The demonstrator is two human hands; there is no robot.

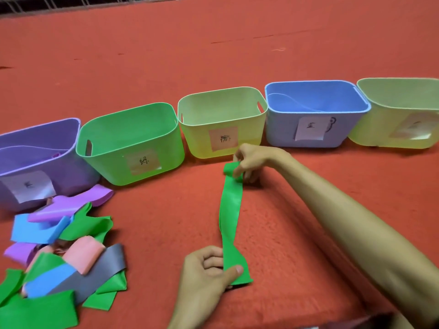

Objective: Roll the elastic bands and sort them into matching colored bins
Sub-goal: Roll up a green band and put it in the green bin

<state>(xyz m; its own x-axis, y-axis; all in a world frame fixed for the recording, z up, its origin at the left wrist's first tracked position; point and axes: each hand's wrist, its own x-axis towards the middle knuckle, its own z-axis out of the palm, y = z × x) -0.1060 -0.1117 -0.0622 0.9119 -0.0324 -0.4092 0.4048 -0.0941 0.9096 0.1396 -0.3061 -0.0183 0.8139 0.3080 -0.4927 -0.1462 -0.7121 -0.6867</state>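
Down near us, our left hand [206,269] pinches the green band's [230,217] near end flat on the red cloth [285,233]; further out, the right hand [249,162] curls the far end over. We'd keep tension and roll tight, then drop it in the green bin [114,160].

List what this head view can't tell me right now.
All in the head view:
- green band: whether its far end is rolled yet is covered by the fingers of the right hand.
- purple bin: its floor is hidden by its near wall.
- rightmost yellow bin: cut by the right edge, and its label is blurred.
- band pile: cut by the left and bottom edges, and overlaps prevent a count.
- green bin label: the writing is too small to read.
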